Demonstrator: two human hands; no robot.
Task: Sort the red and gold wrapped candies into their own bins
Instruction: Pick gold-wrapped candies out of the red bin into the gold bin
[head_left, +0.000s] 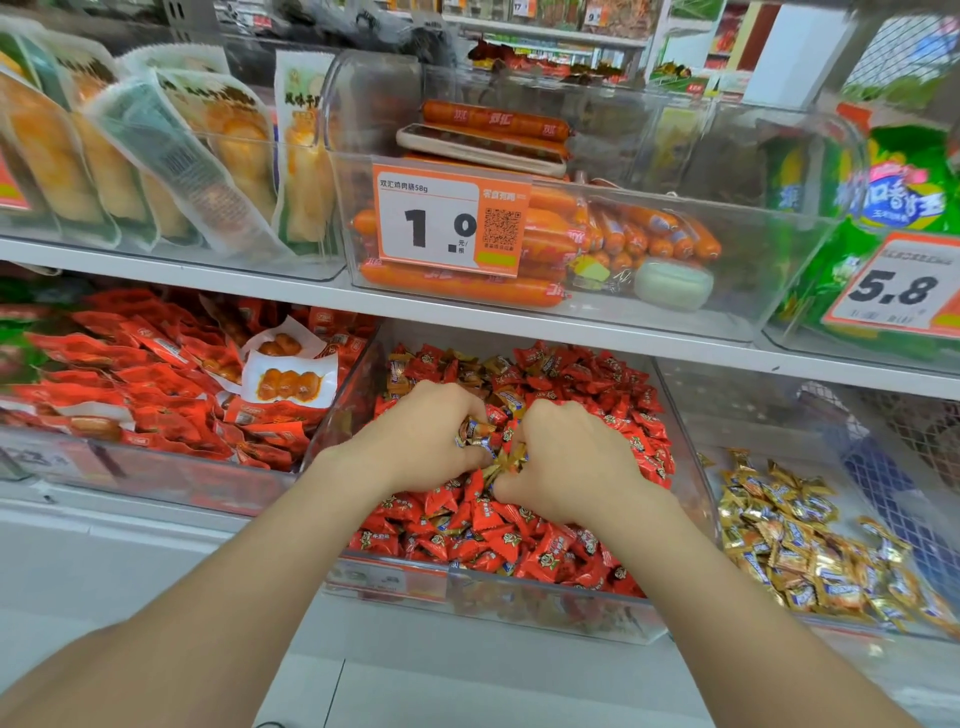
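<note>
A clear middle bin (540, 605) on the lower shelf holds a heap of red wrapped candies (467, 525) with some gold wrapped ones mixed in at the back. Both my hands are down in this heap, side by side. My left hand (431, 431) grips a bunch of gold wrapped candies (478, 436) in curled fingers. My right hand (566, 462) has its fingers curled round more gold candies (504, 462) between the two hands. To the right, a second clear bin (883, 631) holds only gold wrapped candies (800, 545).
A bin of red snack packets (156, 395) stands left of the candy bin. The upper shelf (311, 291) overhangs the bins and carries a sausage bin with a 1.0 price tag (449, 223), a phone (483, 150) on the sausages, and green bags (904, 182).
</note>
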